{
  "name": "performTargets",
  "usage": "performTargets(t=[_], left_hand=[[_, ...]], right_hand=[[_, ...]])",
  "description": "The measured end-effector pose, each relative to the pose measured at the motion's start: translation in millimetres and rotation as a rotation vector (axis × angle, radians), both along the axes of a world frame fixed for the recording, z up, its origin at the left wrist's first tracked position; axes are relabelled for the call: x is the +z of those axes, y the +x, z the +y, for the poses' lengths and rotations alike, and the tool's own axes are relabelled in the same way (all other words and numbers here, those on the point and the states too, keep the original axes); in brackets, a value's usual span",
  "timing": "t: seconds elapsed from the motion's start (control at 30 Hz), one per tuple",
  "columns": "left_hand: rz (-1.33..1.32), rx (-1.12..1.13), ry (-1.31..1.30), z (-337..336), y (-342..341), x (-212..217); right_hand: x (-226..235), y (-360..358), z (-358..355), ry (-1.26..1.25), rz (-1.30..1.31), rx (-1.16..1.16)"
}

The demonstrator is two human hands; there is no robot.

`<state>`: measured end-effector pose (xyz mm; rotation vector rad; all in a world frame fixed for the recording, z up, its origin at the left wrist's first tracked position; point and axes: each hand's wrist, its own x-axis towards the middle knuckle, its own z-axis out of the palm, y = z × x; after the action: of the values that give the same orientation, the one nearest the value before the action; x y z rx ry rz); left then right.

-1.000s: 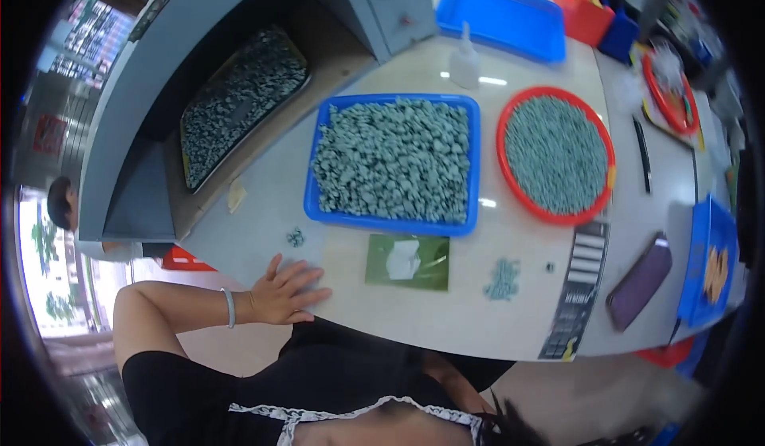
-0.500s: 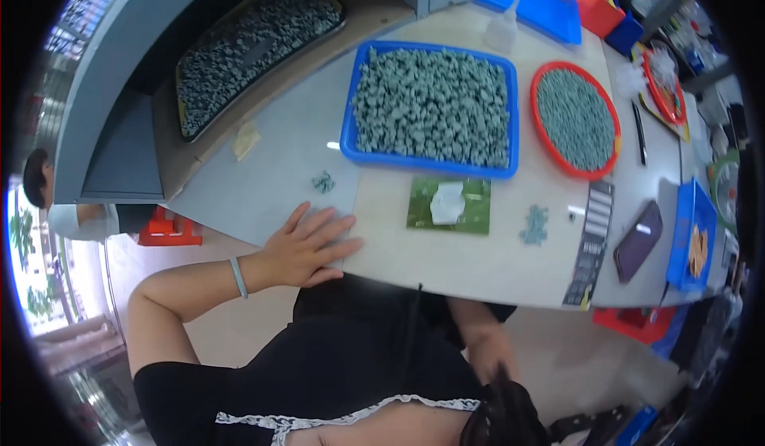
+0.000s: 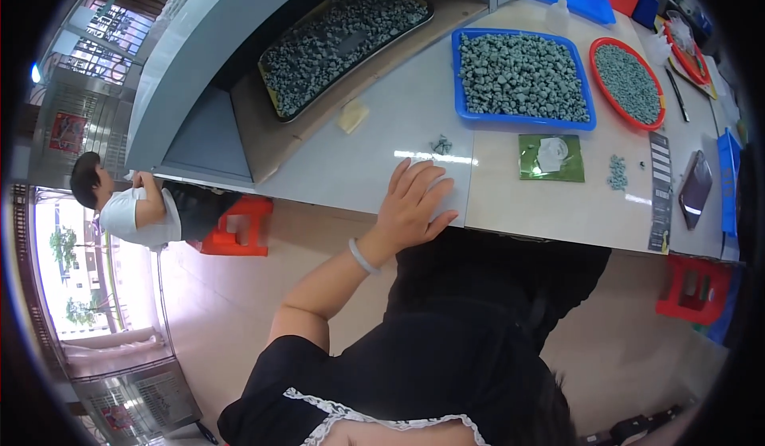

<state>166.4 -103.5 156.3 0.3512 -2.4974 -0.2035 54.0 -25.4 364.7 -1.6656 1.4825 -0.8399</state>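
Here, left hand [image 3: 413, 204] flat on table edge [image 3: 351, 167], fingers spread, holding nothing; right hand unseen. Nearby small grey-green cluster [image 3: 441, 144]: probably light, rigid; best pinched at sides.

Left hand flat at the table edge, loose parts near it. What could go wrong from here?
1. The left hand lies flat by a few loose grey parts; a sweep might knock them off the table.
2. The blue tray is heaped with parts; a bump could spill some.
3. The right hand is out of view.
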Motion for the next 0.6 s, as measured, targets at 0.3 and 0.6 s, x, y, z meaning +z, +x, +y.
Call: performTargets(t=[0.3,0.6], left_hand=[[0.022,-0.008,0.094,-8.3,6.5,0.7],[-0.091,0.153,0.272,-47.0,-39.9,20.0]], right_hand=[[-5.8,2.3,-11.7,-0.117,0.016,-0.209],[-26.0,-37.4,-5.9,-0.181,0.033,-0.419]])
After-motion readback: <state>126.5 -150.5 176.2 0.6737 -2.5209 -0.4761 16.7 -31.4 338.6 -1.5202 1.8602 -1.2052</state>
